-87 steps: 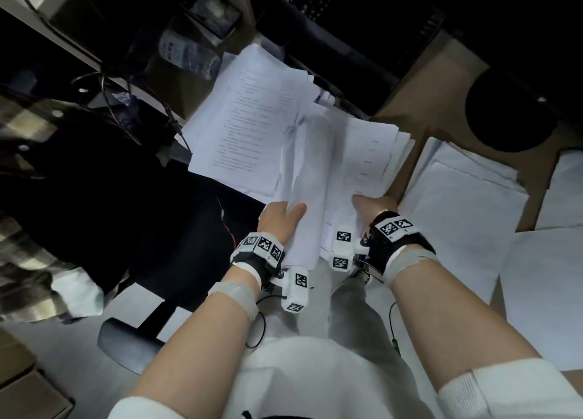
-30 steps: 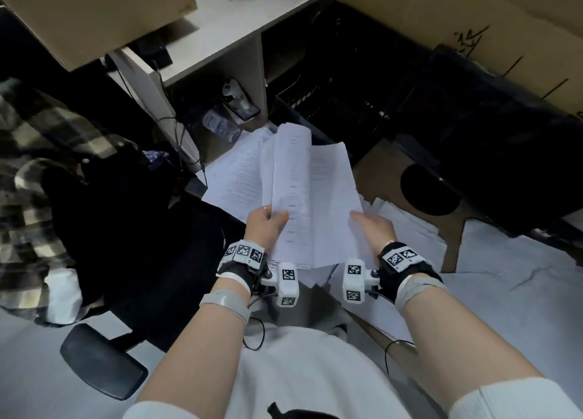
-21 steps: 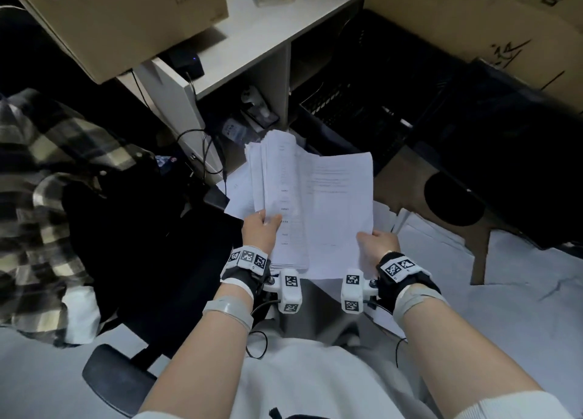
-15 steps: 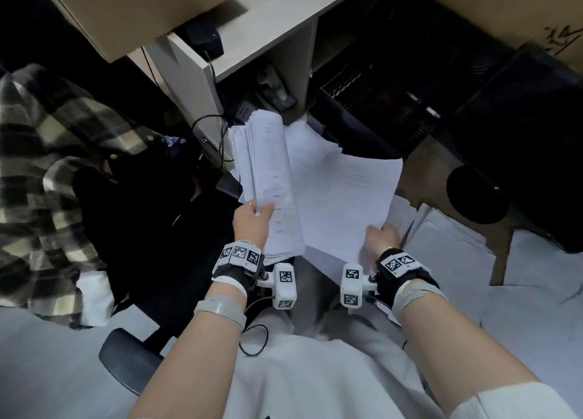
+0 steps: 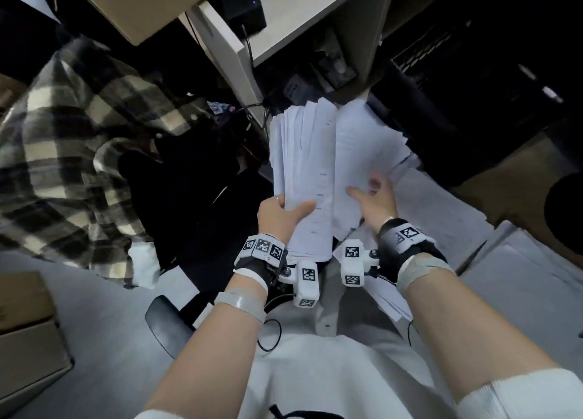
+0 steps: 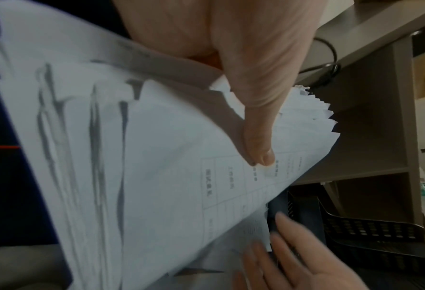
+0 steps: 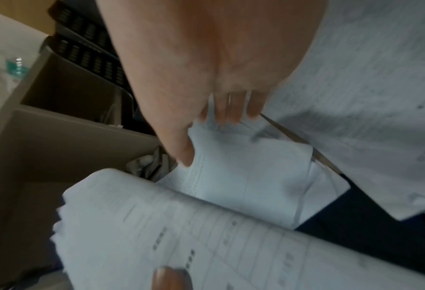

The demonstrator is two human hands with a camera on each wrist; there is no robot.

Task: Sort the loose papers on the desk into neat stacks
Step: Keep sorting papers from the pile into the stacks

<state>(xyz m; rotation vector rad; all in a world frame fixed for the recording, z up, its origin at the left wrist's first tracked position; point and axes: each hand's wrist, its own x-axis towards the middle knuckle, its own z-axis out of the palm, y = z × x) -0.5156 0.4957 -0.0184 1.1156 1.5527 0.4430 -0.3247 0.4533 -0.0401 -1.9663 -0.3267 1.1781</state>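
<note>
Left hand (image 5: 277,213) grips paper stack (image 5: 307,172), thumb on top; right hand (image 5: 377,202) open, fingers blurred against loose sheets (image 5: 362,153); print unreadable.

A thick bundle of white printed papers (image 5: 304,178) stands nearly upright above the lap, its top edges fanned and uneven, a ruled table with dark characters on the front sheet. Just beside it to the right, a second sheaf of printed sheets (image 5: 362,153) leans away, its upper corners splayed. More white sheets (image 5: 441,223) lie flat in overlapping layers lower right.
</note>
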